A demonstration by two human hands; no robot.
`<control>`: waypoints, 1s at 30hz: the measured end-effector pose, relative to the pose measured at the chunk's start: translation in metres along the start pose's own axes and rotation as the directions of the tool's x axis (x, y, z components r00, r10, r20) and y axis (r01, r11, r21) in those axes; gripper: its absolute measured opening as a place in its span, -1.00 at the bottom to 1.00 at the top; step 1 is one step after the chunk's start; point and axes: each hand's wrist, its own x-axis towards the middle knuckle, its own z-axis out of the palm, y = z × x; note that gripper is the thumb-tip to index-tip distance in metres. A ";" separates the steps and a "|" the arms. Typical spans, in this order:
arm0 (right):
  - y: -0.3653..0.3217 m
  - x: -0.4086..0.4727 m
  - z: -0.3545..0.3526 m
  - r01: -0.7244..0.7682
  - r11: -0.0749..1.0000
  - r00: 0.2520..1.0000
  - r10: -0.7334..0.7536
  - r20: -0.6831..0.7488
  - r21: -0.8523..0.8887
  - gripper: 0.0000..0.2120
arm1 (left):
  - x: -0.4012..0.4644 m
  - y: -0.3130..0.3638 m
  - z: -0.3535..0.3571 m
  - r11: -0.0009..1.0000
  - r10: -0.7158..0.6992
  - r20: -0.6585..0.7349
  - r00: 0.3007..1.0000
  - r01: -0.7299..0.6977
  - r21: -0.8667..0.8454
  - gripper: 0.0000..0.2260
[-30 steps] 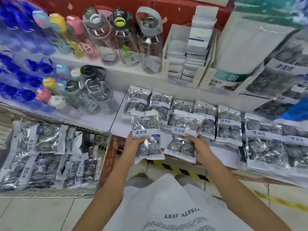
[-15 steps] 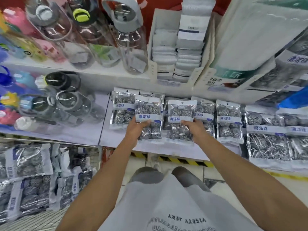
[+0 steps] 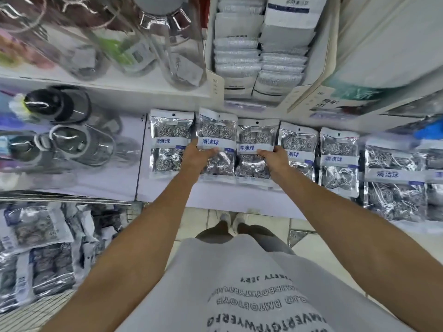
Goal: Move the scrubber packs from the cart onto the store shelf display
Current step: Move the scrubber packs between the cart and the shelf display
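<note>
Item: two clear-plastic scrubber packs w/ steel-wool coils and white-blue label bands, left pack (image 3: 217,140) pinched by our left hand (image 3: 197,155), right pack (image 3: 255,146) by our right hand (image 3: 275,159), both low over the white store shelf (image 3: 167,195) in the row. We'd lay them flat, edges flush w/ neighbours, then let go. Film looks slick, crinkly; more packs wait in the wire cart (image 3: 36,248).

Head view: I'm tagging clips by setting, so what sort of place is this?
Most likely a shop aisle. Identical scrubber packs lie in a row on a white display shelf, water bottles stand on the tier above, and a wire cart holds more packs.
</note>
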 end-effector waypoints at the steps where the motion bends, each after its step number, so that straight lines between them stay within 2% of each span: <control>1: 0.001 0.003 0.001 -0.005 1.000 1.000 0.005 -0.006 -0.001 -0.56 | 0.004 -0.004 0.000 1.000 -0.002 -0.016 1.000 0.002 0.013 -0.16; 4: -0.001 0.002 0.003 -0.003 1.000 1.000 0.003 -0.006 -0.019 -0.56 | 0.030 -0.029 0.002 0.998 0.024 -0.065 0.998 -0.021 0.056 -0.09; 8: -0.004 -0.005 0.003 0.017 0.997 1.000 -0.016 0.006 -0.077 -0.41 | -0.003 -0.001 0.005 0.989 0.077 -0.083 0.994 -0.066 0.129 -0.16; 10: -0.006 -0.011 0.000 0.045 0.991 0.999 -0.044 0.011 -0.125 -0.44 | -0.010 0.004 0.004 0.984 0.112 -0.089 0.990 -0.098 0.152 -0.19; 15: -0.008 -0.032 -0.010 0.180 0.921 0.981 -0.193 -0.005 -0.346 -0.71 | -0.031 0.006 -0.005 0.936 0.200 -0.055 0.978 -0.174 0.306 -0.25; 17: -0.007 -0.046 -0.012 0.274 0.870 0.960 -0.269 0.071 -0.409 -0.64 | -0.044 0.003 -0.010 0.914 0.253 -0.054 0.966 -0.220 0.341 -0.29; 19: -0.004 -0.059 -0.012 0.381 0.776 0.923 -0.350 0.160 -0.503 -0.43 | -0.058 -0.003 -0.018 0.887 0.307 -0.084 0.948 -0.253 0.385 -0.41; 21: -0.001 -0.070 -0.010 0.502 0.616 0.857 -0.448 0.255 -0.606 -0.44 | -0.074 -0.010 -0.027 0.858 0.340 -0.131 0.931 -0.250 0.449 -0.63; 23: -0.003 -0.086 -0.007 0.617 0.457 0.774 -0.502 0.387 -0.641 -0.49 | -0.094 -0.020 -0.037 0.859 0.360 -0.186 0.914 -0.247 0.448 -0.73; 26: -0.008 -0.113 0.000 0.745 0.227 0.633 -0.539 0.556 -0.627 -0.59 | -0.133 -0.050 -0.048 0.827 0.389 -0.265 0.882 -0.208 0.523 -0.60; 30: 0.002 -0.148 0.009 0.859 -0.009 0.435 -0.515 0.739 -0.512 -0.57 | -0.188 -0.107 -0.056 0.832 0.311 -0.438 0.844 -0.019 0.554 -0.52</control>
